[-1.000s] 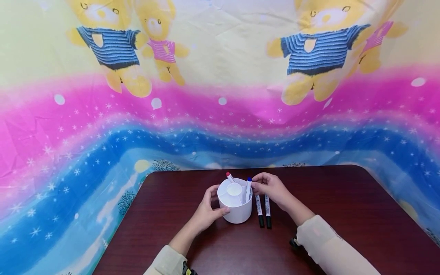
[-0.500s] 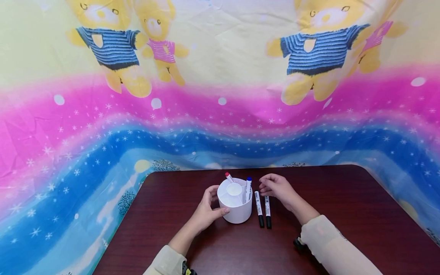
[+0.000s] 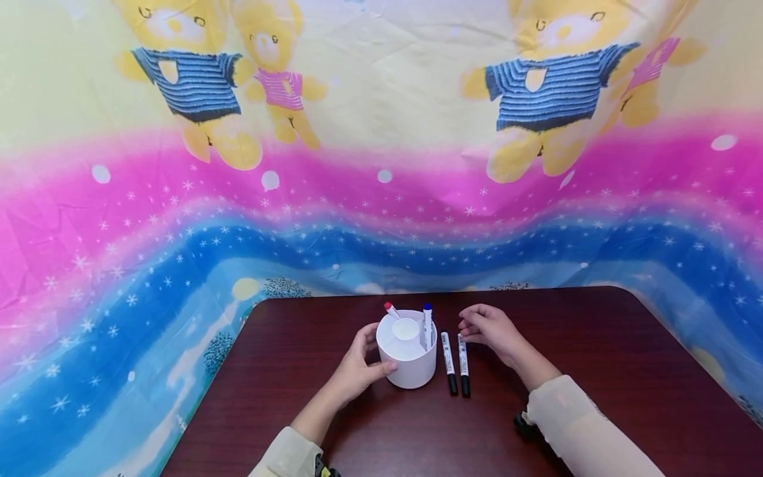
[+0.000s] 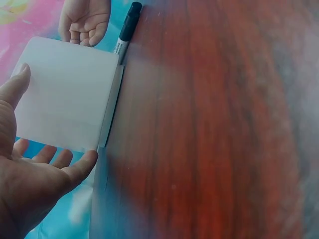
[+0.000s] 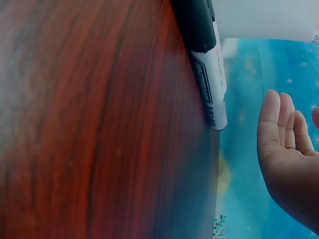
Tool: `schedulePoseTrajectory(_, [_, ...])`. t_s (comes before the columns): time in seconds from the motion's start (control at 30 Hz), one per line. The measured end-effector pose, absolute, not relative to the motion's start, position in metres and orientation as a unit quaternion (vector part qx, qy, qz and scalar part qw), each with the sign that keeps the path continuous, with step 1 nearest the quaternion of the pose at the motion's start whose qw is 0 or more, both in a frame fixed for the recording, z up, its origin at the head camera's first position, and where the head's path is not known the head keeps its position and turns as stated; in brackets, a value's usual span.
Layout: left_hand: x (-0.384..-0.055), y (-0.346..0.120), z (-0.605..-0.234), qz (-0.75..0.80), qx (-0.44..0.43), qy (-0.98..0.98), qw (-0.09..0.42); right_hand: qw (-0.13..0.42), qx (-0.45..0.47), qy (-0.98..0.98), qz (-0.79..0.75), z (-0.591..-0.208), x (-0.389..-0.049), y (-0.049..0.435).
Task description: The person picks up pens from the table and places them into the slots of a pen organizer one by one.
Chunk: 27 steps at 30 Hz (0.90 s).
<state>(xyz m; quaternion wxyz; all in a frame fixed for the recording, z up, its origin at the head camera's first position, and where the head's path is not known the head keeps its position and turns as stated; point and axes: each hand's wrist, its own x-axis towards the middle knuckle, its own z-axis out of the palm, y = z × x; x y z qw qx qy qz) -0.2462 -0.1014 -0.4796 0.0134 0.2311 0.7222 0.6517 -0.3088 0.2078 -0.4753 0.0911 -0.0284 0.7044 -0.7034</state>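
Note:
A round white pen holder [image 3: 408, 372] with compartments stands on the table. My left hand [image 3: 357, 368] holds it from the left, thumb on its near wall and fingers round the far side. A red-capped marker [image 3: 391, 309] leans in its back compartment, and a blue-capped marker [image 3: 428, 324] stands in the right one. Two black-capped markers lie side by side to the right of the holder, a nearer one [image 3: 449, 361] and an outer one [image 3: 463, 364]. Just beyond the outer marker's white end hovers my right hand [image 3: 491, 331], fingers loosely bent with nothing in them.
The dark red-brown wooden table [image 3: 286, 351] has rounded far corners. Behind its back edge hangs a cloth [image 3: 381, 218] printed with teddy bears and snowflakes.
My right hand has let go of the blue-capped marker and drawn away to the right. Both markers' caps in the holder have shifted slightly left. My left hand keeps its hold.

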Motion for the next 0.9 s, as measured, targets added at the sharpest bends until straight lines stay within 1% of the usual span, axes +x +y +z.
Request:
schedulePoseTrajectory(0.13, [-0.247,-0.102,-0.480,0.654,0.231,0.720,0.015,0.096,-0.021,0.705,-0.702,-0.476,-0.308,0.212])
schedulePoseTrajectory(0.37, [-0.247,-0.103,-0.479,0.649,0.235,0.723,0.033,0.106,-0.004,0.706,-0.700,-0.480,-0.309,0.218])
schedulePoseTrajectory(0.6, [-0.246,-0.103,-0.479,0.643,0.225,0.732,0.024,0.107,-0.002,0.699,-0.707,-0.482,-0.309,0.220])
schedulePoseTrajectory(0.9, [-0.245,-0.103,-0.477,0.643,0.223,0.732,0.037,0.126,0.005,0.705,-0.698,-0.484,-0.307,0.224])
